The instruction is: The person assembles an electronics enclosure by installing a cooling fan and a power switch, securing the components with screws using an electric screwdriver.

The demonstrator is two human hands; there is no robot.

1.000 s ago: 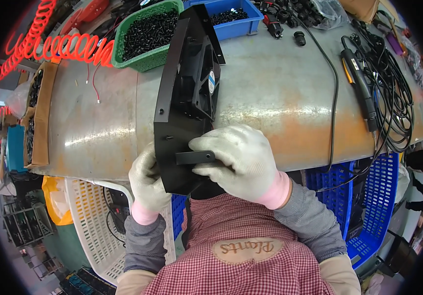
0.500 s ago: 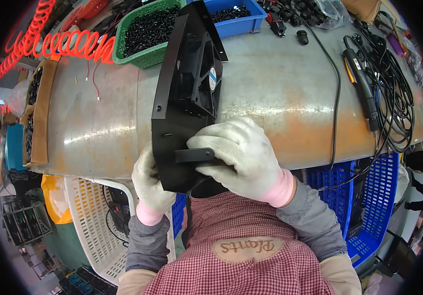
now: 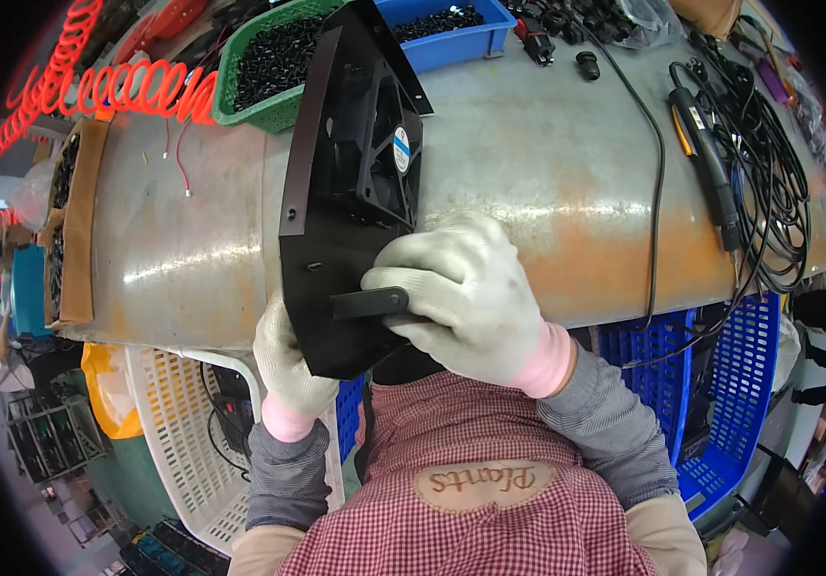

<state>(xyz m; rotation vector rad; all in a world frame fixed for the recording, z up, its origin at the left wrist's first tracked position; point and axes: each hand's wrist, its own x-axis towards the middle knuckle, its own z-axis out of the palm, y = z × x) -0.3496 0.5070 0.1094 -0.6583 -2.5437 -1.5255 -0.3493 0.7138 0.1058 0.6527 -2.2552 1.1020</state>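
Black housing (image 3: 322, 226): between the two hands, over the near edge of the metal table (image 3: 538, 158); held on edge and tilted, probably so that its inside faces right; contact with the table cannot be told.
Fan (image 3: 389, 187): black, round pale and blue label, seated inside the housing.
Black tab (image 3: 370, 303): flat, rounded end with a hole, at the housing's near end, pointing right.
Left hand (image 3: 290, 370): gloved, grasping the housing from its left near side, apparently to steady it; fingertips hidden behind the panel.
Right hand (image 3: 475, 302): gloved, curled in a pinch at the tab, forefinger above and thumb below, likely for fine control; exact contact partly hidden.
Green basket (image 3: 283, 113): far side, left of the blue bin (image 3: 466, 48); both hold small black parts, presumably set there for easy reach.
Electric screwdriver (image 3: 706, 168): right side of the table, beside coiled black cables (image 3: 789, 187); probably laid there to leave working room.
Cardboard box (image 3: 84, 230): left end of the table, dark parts inside.
White basket (image 3: 178, 422): below the table's near edge, left.
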